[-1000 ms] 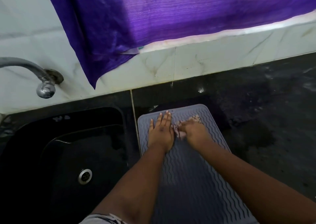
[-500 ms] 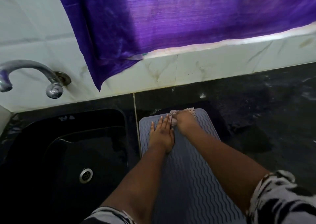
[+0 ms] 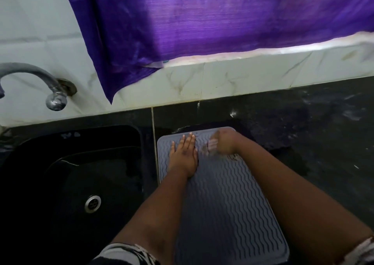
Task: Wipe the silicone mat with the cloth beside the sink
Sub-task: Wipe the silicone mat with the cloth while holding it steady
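A grey silicone mat (image 3: 224, 204) with wavy ridges lies on the dark counter just right of the sink. My left hand (image 3: 183, 153) presses flat on the mat's far left part, fingers together and stretched out. My right hand (image 3: 225, 143) is blurred with motion near the mat's far edge, closed on a small pinkish cloth (image 3: 211, 145) that peeks out at its left side. Most of the cloth is hidden under the hand.
A black sink (image 3: 70, 173) with a metal drain (image 3: 92, 203) sits to the left, and a chrome tap (image 3: 48, 86) sticks out of the white tiled wall. A purple curtain (image 3: 202, 21) hangs above. The dark counter (image 3: 313, 133) to the right looks wet.
My right hand with the cloth went up to the mat's far edge, then swept right and slightly back toward me. My left hand stayed flat in the same spot.
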`<state>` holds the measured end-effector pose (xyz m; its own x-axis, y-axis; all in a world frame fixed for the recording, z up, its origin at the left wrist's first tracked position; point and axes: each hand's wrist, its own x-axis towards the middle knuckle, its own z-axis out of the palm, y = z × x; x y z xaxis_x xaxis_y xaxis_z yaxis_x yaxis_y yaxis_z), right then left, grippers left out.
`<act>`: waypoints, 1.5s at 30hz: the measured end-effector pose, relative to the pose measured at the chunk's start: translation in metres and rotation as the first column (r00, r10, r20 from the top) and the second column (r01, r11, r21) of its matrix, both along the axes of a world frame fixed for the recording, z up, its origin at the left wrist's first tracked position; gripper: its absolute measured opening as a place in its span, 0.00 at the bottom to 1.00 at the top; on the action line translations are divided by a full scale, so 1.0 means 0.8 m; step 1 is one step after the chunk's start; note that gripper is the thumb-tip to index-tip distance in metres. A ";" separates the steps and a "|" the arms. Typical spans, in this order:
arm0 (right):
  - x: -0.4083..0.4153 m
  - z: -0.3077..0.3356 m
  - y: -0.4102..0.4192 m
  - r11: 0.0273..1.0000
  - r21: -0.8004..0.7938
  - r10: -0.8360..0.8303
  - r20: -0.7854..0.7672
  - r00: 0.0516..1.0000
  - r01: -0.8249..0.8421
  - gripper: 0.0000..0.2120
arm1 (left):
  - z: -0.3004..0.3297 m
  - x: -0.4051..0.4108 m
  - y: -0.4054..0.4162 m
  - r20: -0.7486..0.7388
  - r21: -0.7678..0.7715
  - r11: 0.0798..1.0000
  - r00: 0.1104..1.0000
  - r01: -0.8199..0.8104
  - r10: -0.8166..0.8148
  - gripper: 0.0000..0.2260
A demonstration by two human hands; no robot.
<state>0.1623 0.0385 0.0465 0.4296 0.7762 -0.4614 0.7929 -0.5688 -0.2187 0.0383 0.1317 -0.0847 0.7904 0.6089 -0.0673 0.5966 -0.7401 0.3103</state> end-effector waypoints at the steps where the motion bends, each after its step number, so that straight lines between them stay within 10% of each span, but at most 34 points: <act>1: 0.007 -0.003 0.013 0.996 0.080 -0.041 0.022 0.999 0.039 0.11 | 0.001 0.000 0.001 -0.002 -0.003 1.000 1.000 0.002 -0.002 0.24; 9: -0.059 -0.106 -0.023 0.999 -0.033 0.024 0.160 0.987 -0.019 0.33 | -0.002 0.002 0.002 -0.036 -0.016 1.000 0.999 -0.011 0.010 0.24; 19: -0.061 -0.016 -0.072 0.991 -0.002 0.131 -0.095 0.987 -0.132 0.11 | 0.023 0.015 0.004 -0.226 -0.061 0.997 0.973 0.044 -0.057 0.26; 22: -0.049 -0.017 -0.038 0.982 0.189 0.017 -0.038 0.999 -0.009 0.13 | 0.039 0.011 0.009 -0.018 0.051 0.994 0.995 0.101 -0.100 0.31; 28: -0.092 -0.093 -0.072 0.997 0.019 0.073 0.168 0.983 -0.077 0.27 | 0.018 -0.011 -0.014 -0.072 -0.091 0.992 0.992 0.093 -0.099 0.24; 34: -0.110 -0.081 -0.097 0.987 -0.156 0.036 0.050 0.998 -0.028 0.14 | 0.022 -0.006 -0.015 -0.120 -0.074 0.995 0.989 0.072 -0.081 0.24; 40: -0.069 -0.004 -0.103 0.974 0.030 -0.212 -0.221 0.952 0.224 0.05 | 0.040 -0.003 -0.012 -0.168 -0.124 0.985 0.976 0.117 -0.137 0.26; 45: -0.079 -0.037 -0.079 0.954 0.223 -0.206 0.000 0.978 0.201 0.11 | 0.042 -0.020 -0.043 0.033 -0.046 0.994 0.994 0.104 -0.102 0.23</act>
<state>0.0987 -0.0248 0.0166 0.5976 0.7525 -0.2767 0.6713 -0.6583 -0.3405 0.0221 0.0971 -0.0512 0.8508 0.5209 -0.0693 0.5077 -0.7810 0.3637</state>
